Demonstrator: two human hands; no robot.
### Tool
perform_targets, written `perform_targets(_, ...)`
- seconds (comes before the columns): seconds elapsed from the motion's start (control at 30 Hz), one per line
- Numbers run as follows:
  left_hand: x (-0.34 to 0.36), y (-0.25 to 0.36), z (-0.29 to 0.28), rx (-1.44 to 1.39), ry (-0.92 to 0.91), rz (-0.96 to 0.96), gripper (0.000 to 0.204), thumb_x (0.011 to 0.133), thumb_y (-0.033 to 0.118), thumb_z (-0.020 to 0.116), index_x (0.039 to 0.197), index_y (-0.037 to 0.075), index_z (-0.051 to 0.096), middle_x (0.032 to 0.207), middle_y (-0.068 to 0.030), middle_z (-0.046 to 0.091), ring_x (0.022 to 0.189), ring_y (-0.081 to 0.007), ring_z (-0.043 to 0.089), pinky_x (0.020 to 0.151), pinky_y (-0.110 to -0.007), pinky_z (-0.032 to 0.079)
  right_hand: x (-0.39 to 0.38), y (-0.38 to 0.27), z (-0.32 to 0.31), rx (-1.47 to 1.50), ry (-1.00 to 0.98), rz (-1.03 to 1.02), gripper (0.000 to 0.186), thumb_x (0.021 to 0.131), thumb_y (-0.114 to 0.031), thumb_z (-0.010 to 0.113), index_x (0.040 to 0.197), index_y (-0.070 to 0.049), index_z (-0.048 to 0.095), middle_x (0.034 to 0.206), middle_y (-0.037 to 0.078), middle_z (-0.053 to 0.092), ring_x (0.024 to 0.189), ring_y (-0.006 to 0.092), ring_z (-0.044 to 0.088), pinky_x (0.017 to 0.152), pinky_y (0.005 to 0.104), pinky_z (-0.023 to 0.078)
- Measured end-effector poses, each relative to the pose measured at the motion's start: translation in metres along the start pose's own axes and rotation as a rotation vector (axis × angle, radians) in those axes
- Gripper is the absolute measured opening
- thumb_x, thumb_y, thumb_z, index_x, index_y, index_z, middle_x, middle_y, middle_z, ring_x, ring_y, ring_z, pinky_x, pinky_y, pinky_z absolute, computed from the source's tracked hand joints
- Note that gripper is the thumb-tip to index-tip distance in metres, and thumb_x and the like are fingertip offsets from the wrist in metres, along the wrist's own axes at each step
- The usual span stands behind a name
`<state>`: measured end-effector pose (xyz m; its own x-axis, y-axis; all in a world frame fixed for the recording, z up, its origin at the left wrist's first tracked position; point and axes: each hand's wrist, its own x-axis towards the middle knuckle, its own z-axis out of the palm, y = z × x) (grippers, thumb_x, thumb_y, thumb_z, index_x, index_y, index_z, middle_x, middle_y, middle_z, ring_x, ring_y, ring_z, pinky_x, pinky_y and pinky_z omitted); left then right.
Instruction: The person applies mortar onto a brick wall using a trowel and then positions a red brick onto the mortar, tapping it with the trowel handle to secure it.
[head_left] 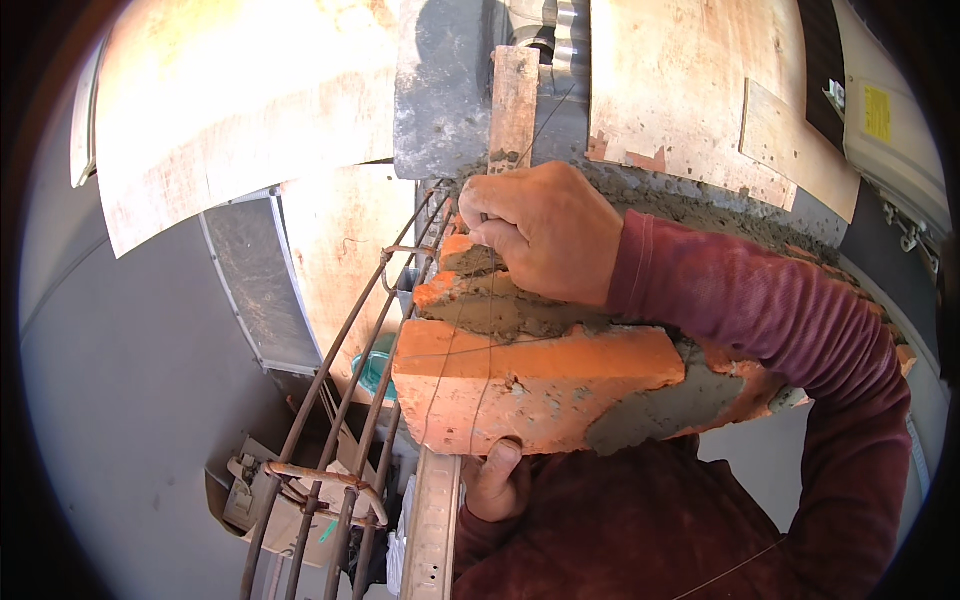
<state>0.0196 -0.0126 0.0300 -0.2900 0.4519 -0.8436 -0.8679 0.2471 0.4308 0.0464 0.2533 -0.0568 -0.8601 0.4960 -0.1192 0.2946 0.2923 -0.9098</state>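
My right hand (548, 232) is closed in a pinch above the far left end of a brick wall. Its thumb and forefinger are on a thin dark line (540, 130), which slants up past a wooden strip (514, 95). Below the hand, dark lines, perhaps partly shadow, run down an orange brick (530, 400) with grey mortar (665, 412) on its near face. At that face's lower edge is my left hand (492, 485), thumb up and fingers curled. What its fingers hold is hidden. Wet mortar (530, 305) lies behind the brick's top edge.
A tied rebar cage (345, 390) slants along the wall's left end, beside a metal channel (432, 530). A teal bucket (376, 368) and an open cardboard box (250, 490) sit lower left. Plywood sheets (690, 80) lie beyond the wall.
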Motion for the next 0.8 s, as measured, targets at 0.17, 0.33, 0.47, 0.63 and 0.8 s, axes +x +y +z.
perform_targets(0.17, -0.001, 0.002, 0.01, -0.074, 0.004, 0.007, 0.055, 0.085, 0.017, 0.068, 0.129, 0.001, 0.041, 0.111, -0.0071, 0.056, 0.105, -0.0174, 0.054, 0.092, -0.035, 0.045, 0.006, -0.003, -0.005, -0.007, 0.067, -0.057, 0.005, 0.079, -0.002, 0.059, 0.08, -0.001, 0.054, 0.067, 0.017, 0.061, 0.065, 0.0358, 0.063, 0.063, 0.0434, 0.049)
perform_targets(0.33, 0.005, 0.021, -0.053, 0.427, -0.269, -0.045, 0.062, 0.085, 0.032, 0.071, 0.131, 0.004, 0.04, 0.113, -0.0088, 0.056, 0.098, -0.0192, 0.054, 0.08, -0.035, 0.046, 0.016, 0.003, -0.015, -0.017, 0.025, -0.136, 0.007, 0.081, -0.001, 0.058, 0.08, 0.0, 0.051, 0.068, 0.017, 0.059, 0.067, 0.0356, 0.061, 0.063, 0.0426, 0.047)
perform_targets(0.47, 0.006, 0.119, -0.166, 0.742, -0.347, -0.141, 0.047, 0.089, 0.029, 0.068, 0.122, 0.004, 0.047, 0.105, -0.0068, 0.058, 0.083, -0.013, 0.051, 0.069, -0.027, 0.042, 0.02, 0.0, -0.018, 0.068, 0.017, -0.154, 0.01, 0.082, 0.001, 0.057, 0.08, -0.001, 0.048, 0.068, 0.016, 0.057, 0.067, 0.0345, 0.059, 0.063, 0.0435, 0.045)
perform_targets(0.63, 0.023, 0.247, -0.158, 1.044, 0.034, 0.399, 0.03, 0.094, 0.028, 0.062, 0.11, 0.003, 0.055, 0.095, -0.004, 0.061, 0.067, -0.0057, 0.046, 0.058, -0.018, 0.035, 0.036, -0.009, -0.028, 0.035, -0.033, -0.17, 0.009, 0.085, -0.001, 0.055, 0.08, -0.002, 0.047, 0.067, 0.016, 0.056, 0.066, 0.034, 0.058, 0.063, 0.0447, 0.043)
perform_targets(0.8, 0.129, 0.245, 0.027, 1.133, -0.351, 0.311, 0.057, 0.093, 0.029, 0.062, 0.136, -0.003, 0.044, 0.113, -0.0109, 0.064, 0.094, -0.0125, 0.059, 0.076, -0.023, 0.043, 0.05, -0.008, -0.04, -0.037, -0.102, -0.185, 0.004, 0.086, -0.005, 0.052, 0.088, -0.003, 0.05, 0.07, 0.015, 0.055, 0.066, 0.0323, 0.057, 0.064, 0.0436, 0.043)
